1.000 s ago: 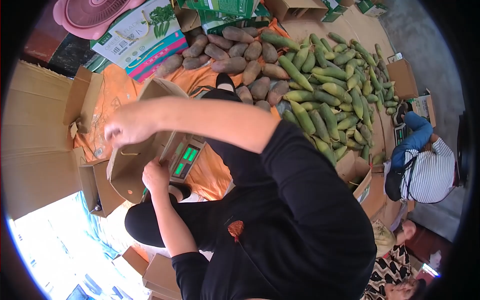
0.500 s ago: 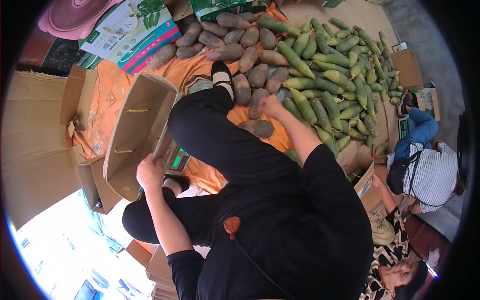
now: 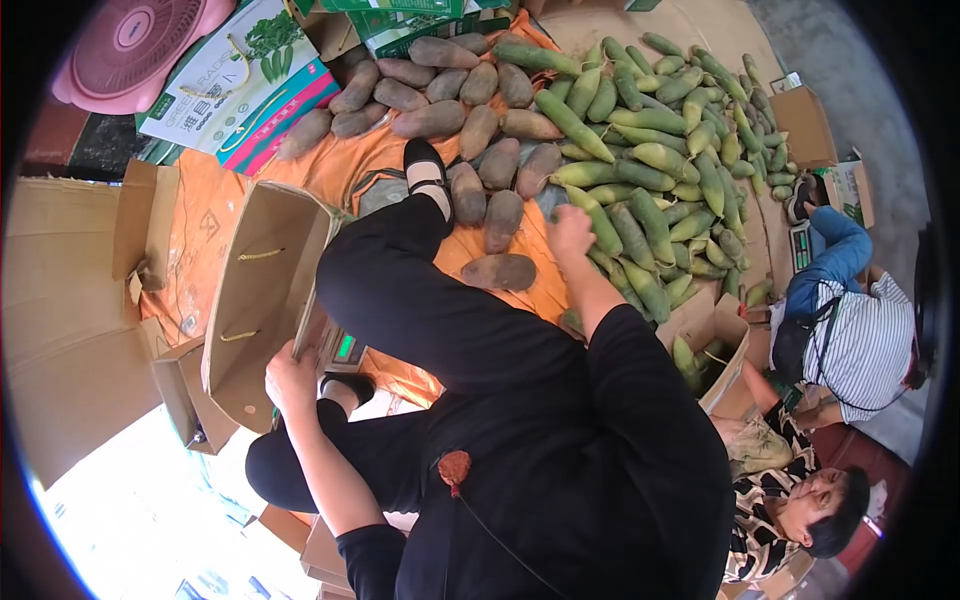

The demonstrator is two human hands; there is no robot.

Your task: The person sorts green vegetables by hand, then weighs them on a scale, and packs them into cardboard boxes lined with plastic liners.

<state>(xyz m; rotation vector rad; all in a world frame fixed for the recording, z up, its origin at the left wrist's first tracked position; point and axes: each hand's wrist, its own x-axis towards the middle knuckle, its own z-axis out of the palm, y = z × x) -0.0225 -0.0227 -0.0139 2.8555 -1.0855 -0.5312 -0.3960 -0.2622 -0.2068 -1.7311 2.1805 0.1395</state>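
Note:
My left hand (image 3: 290, 378) grips the near edge of an open cardboard box (image 3: 225, 350) with yellow cord handles, tilted on its side. Beside that hand, a scale with a lit green display (image 3: 346, 347) shows partly behind the box. My right hand (image 3: 571, 232) is at the left edge of a heap of green radishes (image 3: 650, 180), next to one long green radish (image 3: 603, 222). Its fingers are too small and partly hidden to show whether they hold it. Dark reddish radishes (image 3: 503, 220) lie left of this hand, and another one (image 3: 499, 272) lies below.
An orange sheet (image 3: 215, 215) covers the floor. At upper left are a printed green radish carton (image 3: 225, 90) and a pink lidded basket (image 3: 135, 50). At right, one person in a striped shirt (image 3: 860, 340) crouches by a scale; another sits near a box of radishes (image 3: 735, 330).
My right hand has moved from the reddish radishes rightward to the green heap. My left hand stays on the box edge and has shifted slightly down and left. The view has shifted a little.

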